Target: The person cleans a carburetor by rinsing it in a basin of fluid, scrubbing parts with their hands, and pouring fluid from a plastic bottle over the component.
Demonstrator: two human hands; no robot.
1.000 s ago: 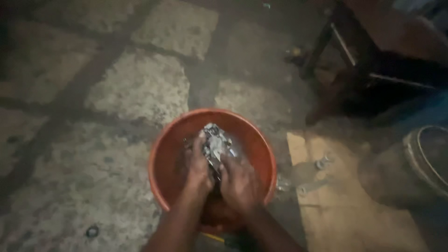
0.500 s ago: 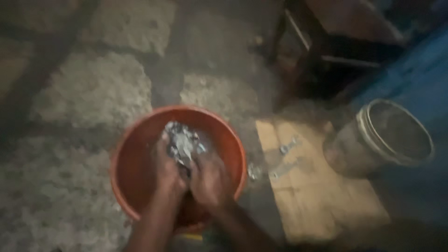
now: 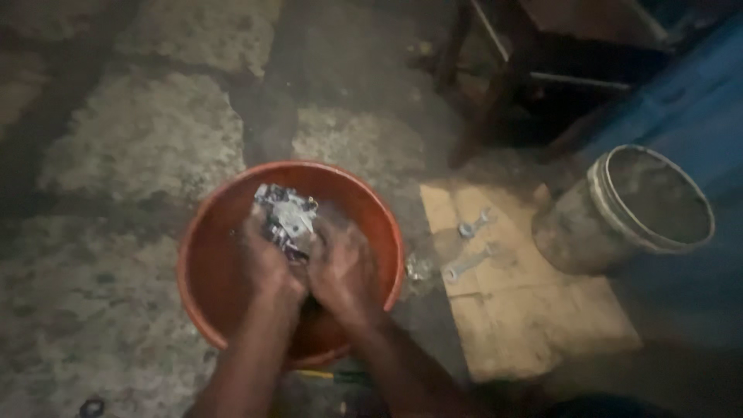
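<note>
Hiding blurred metal part [image 3: 285,219] — both hands' [image 3: 309,267] grip

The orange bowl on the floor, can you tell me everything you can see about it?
The bowl is round, wide and orange-red, and looks like plastic. It sits upright on the rough stone floor, beside a flat board with two wrenches on it. Its inside looks wet. Both hands are inside it: the left hand and right hand hold a shiny metal part between them above the middle. The forearms cross its near rim.
</note>
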